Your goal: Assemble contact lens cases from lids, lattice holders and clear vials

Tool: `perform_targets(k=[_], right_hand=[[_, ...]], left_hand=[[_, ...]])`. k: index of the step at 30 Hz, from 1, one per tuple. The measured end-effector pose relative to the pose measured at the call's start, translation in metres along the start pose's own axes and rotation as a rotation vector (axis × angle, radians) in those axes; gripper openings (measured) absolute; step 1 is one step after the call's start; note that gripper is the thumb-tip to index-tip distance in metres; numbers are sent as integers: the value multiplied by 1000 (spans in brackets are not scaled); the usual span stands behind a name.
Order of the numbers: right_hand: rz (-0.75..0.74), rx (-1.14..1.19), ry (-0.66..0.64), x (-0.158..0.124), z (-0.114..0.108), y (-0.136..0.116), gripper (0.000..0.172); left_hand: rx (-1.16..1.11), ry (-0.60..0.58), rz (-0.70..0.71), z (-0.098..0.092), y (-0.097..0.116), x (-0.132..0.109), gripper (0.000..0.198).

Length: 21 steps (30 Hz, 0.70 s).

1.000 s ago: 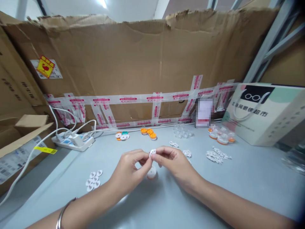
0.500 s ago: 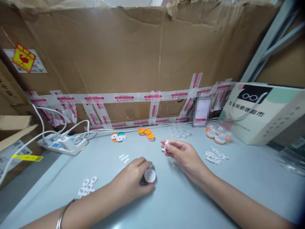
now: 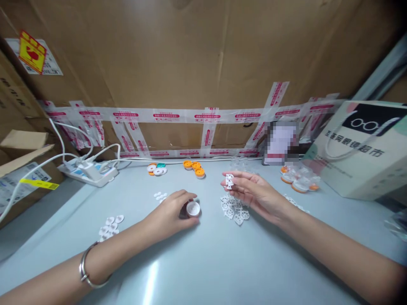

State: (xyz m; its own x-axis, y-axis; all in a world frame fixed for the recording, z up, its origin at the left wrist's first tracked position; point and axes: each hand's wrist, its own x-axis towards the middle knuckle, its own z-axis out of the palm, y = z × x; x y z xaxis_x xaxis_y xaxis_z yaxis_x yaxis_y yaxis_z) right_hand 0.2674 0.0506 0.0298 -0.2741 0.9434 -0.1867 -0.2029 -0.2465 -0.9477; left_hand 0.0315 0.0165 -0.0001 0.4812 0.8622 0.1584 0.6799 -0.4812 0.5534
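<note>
Near the middle of the table, my left hand (image 3: pixel 174 208) is wrapped round a small round white cup (image 3: pixel 193 209), its open top facing up. My right hand (image 3: pixel 254 188), held above the tabletop, pinches a small white plastic piece with cut-outs (image 3: pixel 229 181) between thumb and fingers. Just below it lies a loose heap of white openwork plastic pieces (image 3: pixel 234 207). Beyond my left hand are several tiny white discs (image 3: pixel 160 196). Larger white discs with stems (image 3: pixel 110 226) lie beside my left forearm.
Orange round caps (image 3: pixel 196 166) and white, orange and teal rings (image 3: pixel 157 169) lie at the back. Clear domes on orange bases (image 3: pixel 299 180) stand right, by a paper bag (image 3: pixel 356 152). A power strip (image 3: pixel 95 171) is at left. A large cardboard box (image 3: pixel 178 63) walls the back.
The view has shifted, and both hands appear higher in it. In my right hand the white piece has turned, showing its cut-out face. The heap below is more exposed. My left hand keeps the cup.
</note>
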Motion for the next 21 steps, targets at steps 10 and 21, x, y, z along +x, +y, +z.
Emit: perform_targets(k=[10,21], right_hand=[[-31,181,37,-11,1,14,20],[-50,249,-50,-18,-3,6,21]], left_hand=[[203,-95,477,16,31,44,22],[194,-92,511,40,32,55,13]])
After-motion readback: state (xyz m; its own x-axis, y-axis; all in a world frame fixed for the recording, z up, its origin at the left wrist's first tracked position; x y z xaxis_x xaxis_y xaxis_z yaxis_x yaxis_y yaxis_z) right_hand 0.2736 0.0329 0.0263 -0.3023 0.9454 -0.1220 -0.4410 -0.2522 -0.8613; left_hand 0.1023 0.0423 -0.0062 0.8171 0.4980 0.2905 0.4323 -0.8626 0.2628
